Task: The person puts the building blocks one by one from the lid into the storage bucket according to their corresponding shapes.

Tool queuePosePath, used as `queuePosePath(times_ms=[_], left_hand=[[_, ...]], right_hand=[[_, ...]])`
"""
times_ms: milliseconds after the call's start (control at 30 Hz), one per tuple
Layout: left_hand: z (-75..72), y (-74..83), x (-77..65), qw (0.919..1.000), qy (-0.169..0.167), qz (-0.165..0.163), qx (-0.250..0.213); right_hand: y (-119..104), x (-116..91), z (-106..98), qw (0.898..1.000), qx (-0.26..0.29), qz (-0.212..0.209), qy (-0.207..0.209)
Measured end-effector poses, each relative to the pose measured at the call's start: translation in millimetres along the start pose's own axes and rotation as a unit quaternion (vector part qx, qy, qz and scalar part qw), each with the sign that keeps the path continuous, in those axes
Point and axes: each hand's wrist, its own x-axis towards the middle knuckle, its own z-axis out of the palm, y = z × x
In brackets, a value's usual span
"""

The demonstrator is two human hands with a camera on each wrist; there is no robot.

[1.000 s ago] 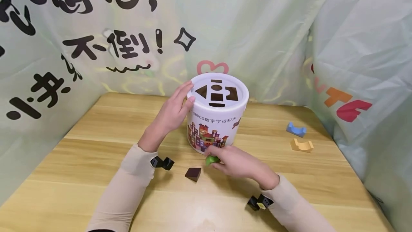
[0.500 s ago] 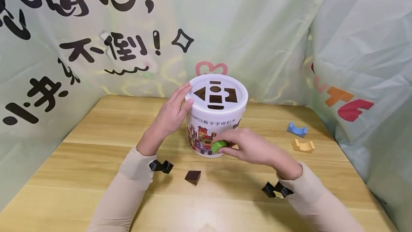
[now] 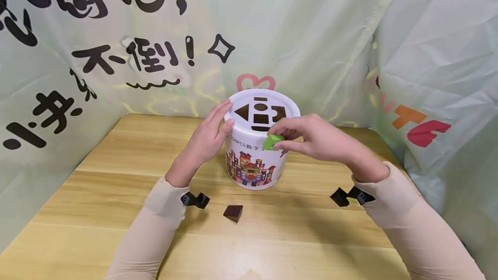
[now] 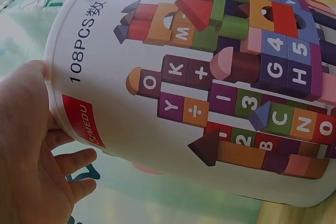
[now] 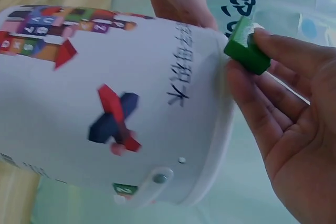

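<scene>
A white block bucket stands upright on the table, its lid cut with several shaped holes. Fingers and thumb of my left hand rest against the left side of its rim, fairly straight; the left wrist view shows that hand touching the bucket's upper edge. My right hand pinches a green block between thumb and fingers, in front of the rim's right side. In the right wrist view the green block is close to the lid edge. The right hand covers part of the lid.
A dark brown wedge-shaped block lies on the wooden table in front of the bucket. Printed fabric hangs behind and at both sides. A white handle is attached to the bucket's side.
My right hand has lifted the green block from near the bucket's base up to rim height. Its forearm now hides the blue and yellow arched blocks at right. The left hand stays at the rim.
</scene>
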Motion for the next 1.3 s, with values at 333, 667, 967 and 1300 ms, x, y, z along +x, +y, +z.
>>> queuePosePath(times_ms=[333,667,967,1300], left_hand=[[-1.1,-0.1,0.3,1.0000,-0.004,-0.001,0.000],[-2.2,-0.2,0.6,1.0000,-0.007,-0.004,-0.002],[-1.9,0.2,0.3,0.9998,-0.015,-0.014,-0.004],[-1.3,0.1,0.9,0.9998,-0.013,-0.011,-0.004]], right_hand=[[7,29,-27,0.997,-0.019,0.072,0.004],[24,59,-38,0.993,-0.046,0.108,-0.009],[39,92,-39,0.985,-0.080,0.150,-0.030],[59,112,-31,0.976,-0.106,0.183,-0.048]])
